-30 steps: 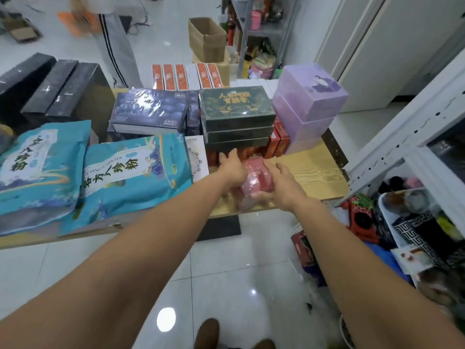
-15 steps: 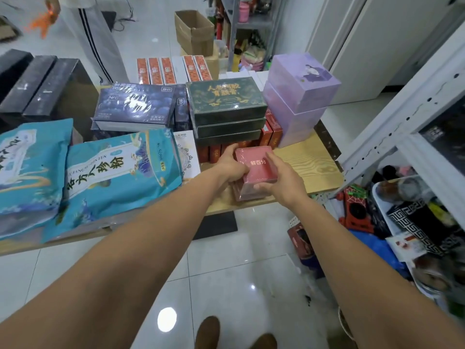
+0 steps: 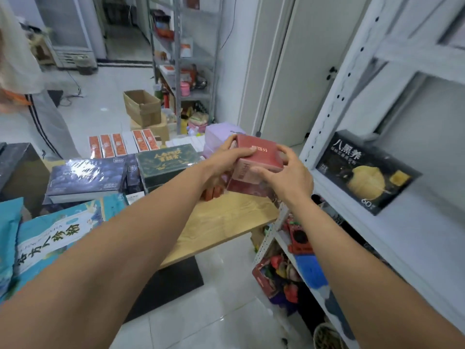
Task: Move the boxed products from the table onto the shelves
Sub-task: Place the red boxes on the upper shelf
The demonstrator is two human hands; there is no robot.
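A stack of red boxes (image 3: 259,157) hangs in the air above the right end of the wooden table (image 3: 226,220). My left hand (image 3: 224,159) grips its left side and my right hand (image 3: 284,172) grips its right side and front. The stack is close to the white shelf unit (image 3: 334,102) on the right. On that shelf lies a black box (image 3: 364,170) with a yellow picture. Left on the table are a dark green box (image 3: 163,162), a dark blue box (image 3: 88,177), purple boxes (image 3: 216,134) and orange-and-white boxes (image 3: 120,144).
Teal bags (image 3: 55,233) lie at the table's near left. The lower white shelf holds mixed goods (image 3: 299,245). A cardboard carton (image 3: 142,107) and a grey metal rack (image 3: 186,59) stand behind the table. A person (image 3: 22,79) stands at far left. Black boxes (image 3: 15,167) sit left.
Both hands have lifted the red boxes off the table and carried them up and to the right, toward the white shelf. My view has turned right and up.
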